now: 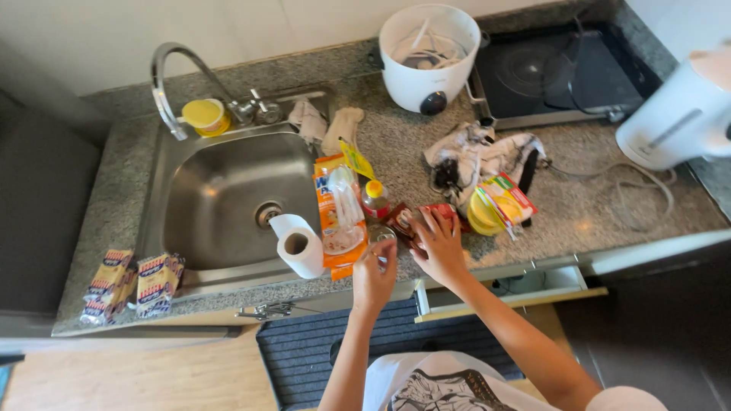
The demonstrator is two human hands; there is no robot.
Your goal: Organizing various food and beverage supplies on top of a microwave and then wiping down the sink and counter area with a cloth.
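Both hands (407,262) at crowded counter edge (487,262)

open sink basin (221,194), paper roll (298,245), bottle (375,199) crowding counter edge

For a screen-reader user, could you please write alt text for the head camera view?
Seen from above, a person's left hand and right hand work on a small dark red packet on a granite counter, beside a steel sink. A paper towel roll, white rice cooker and kettle stand nearby.
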